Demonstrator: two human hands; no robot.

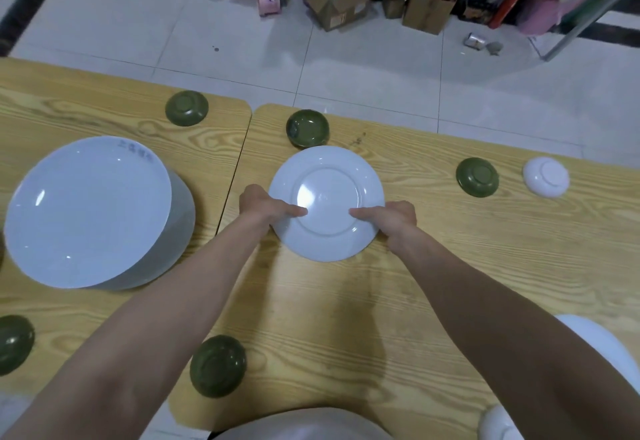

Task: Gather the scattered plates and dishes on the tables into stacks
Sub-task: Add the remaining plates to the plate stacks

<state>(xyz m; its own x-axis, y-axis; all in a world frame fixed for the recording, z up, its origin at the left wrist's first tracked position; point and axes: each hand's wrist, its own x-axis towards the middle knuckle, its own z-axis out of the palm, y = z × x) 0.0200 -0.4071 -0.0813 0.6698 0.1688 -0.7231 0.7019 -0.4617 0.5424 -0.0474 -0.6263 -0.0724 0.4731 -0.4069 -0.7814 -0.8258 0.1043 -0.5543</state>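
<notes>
A white plate (327,194) is seen turned bottom-up on the right worktop (450,266), near the seam with the left worktop (104,100). It is gripped at both sides. The left hand (263,206) is curled round the plate's left rim, with the thumb laid flat across the upturned base. The right hand (391,220) is curled round the right rim in the same way, and its thumb points inward. Whether the plate is lifted or lying on the wood cannot be told.

Just behind the plate, a far green dish (307,128) is placed. To the right, well apart from the plate, an upturned green dish (477,176) is set beside a small white dish (546,176), which is also bottom-up.

On the left worktop, a stack of white plates (90,211) is found, with its top plate facing up. A corner green dish (187,108) is seen behind the stack, an edge green dish (15,344) at the frame's left border, and a near green dish (218,365) by the seam, under the left forearm.

Beyond the worktops, cardboard boxes (332,7) are stood on a tiled floor (381,69).
</notes>
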